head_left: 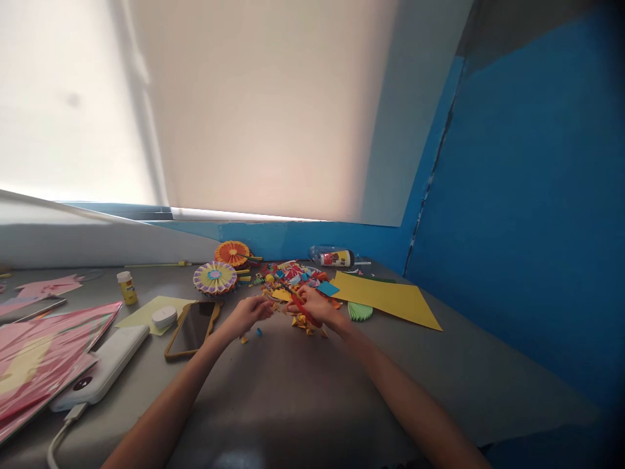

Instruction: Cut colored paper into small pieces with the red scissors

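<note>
My right hand [317, 307] grips red-handled scissors [305, 308], with the blades pointing left towards my left hand [247, 314]. The fingers of my left hand pinch together near the blades and seem to hold a small paper scrap, though it is mostly hidden. Just beyond both hands lies a heap of multicoloured paper scraps [293, 277], and yellow-orange scraps [305, 324] lie under my right hand. Two pleated paper rosettes, one orange [232, 254] and one purple and yellow [215, 278], sit left of the heap.
A yellow card sheet [385, 298] and folded green paper [360, 311] lie right. Left are a phone in a tan case [191, 327], a white power bank [100, 368], pink sheets [43, 361] and a yellow bottle [127, 288]. A blue wall [508, 163] bounds the grey table [439, 365].
</note>
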### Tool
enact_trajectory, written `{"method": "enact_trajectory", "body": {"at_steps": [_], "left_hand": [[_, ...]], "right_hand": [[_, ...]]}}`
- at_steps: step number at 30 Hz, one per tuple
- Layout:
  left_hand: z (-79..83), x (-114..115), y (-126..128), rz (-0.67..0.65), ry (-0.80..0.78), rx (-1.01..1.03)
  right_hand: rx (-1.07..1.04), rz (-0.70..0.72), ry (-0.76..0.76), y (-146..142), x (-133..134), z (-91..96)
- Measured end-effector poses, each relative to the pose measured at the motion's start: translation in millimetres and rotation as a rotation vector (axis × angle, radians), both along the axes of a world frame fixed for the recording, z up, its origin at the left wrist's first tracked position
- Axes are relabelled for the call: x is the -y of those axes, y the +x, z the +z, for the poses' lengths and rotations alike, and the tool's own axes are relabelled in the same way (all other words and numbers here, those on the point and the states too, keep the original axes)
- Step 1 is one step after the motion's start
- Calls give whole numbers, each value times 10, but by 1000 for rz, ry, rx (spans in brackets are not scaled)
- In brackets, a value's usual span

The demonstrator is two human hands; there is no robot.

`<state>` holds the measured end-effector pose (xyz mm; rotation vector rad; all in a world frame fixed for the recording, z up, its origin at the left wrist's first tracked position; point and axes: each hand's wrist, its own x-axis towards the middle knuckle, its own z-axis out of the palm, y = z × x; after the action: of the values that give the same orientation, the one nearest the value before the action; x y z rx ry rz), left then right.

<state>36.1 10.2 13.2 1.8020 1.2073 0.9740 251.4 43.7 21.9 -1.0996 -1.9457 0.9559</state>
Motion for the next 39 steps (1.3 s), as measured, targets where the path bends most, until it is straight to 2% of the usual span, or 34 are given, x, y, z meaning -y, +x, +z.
{"method": "enact_trajectory", "body": {"at_steps": [4, 9, 12, 15, 18, 21, 26, 32, 35, 39], "left_hand": [[52, 35, 54, -179, -245, 334], [82, 79, 51, -242, -298, 500], [68, 72, 59, -199, -304, 565], [44, 54, 73, -116, -266, 531], [33, 45, 67, -27, -164, 413], [49, 50, 39, 74, -61, 397], [120, 59, -1, 125, -59, 582], [196, 67, -9, 200, -40, 772], [215, 70, -9, 203, -35, 838], [217, 81, -5, 203, -54, 835]], "right_hand": [[-196, 144, -139, 2, 68, 115], [-341, 252, -192, -60, 121, 140], [-380, 262, -181, -81, 136, 136], [-402, 276, -176, -102, 169, 130], [-444, 246, -191, -139, 217, 135], [-467, 183, -202, -169, 259, 156], [-265, 146, -213, -182, 262, 113], [-140, 331, -194, -186, 222, -27], [-59, 418, -195, -169, 251, -26], [-25, 446, -206, -170, 302, 2]]}}
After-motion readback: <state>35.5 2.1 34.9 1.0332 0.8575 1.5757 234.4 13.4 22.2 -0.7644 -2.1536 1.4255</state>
